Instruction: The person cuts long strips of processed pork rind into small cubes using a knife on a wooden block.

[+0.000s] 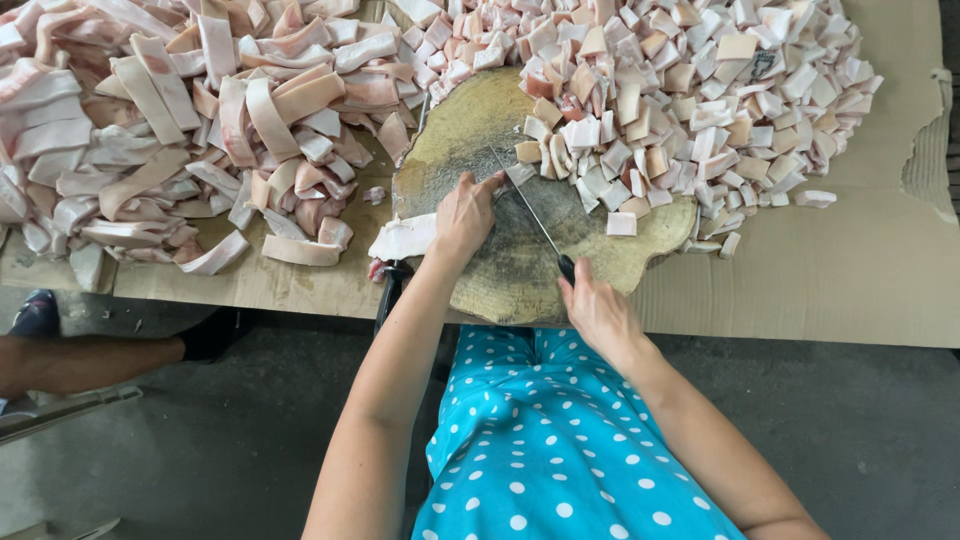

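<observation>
A round wooden chopping block lies on cardboard in front of me. My right hand grips the dark handle of a long knife, whose blade runs across the block toward the upper left. My left hand rests on the block beside the blade, fingertips near the blade's far end, over a pale strip of fatty meat lying at the block's left edge. Small cut cubes lie on the block's right half.
A big heap of long pale and pink strips covers the left of the cardboard. A heap of cut cubes fills the upper right. Another person's leg and dark shoe show at the left on the grey floor.
</observation>
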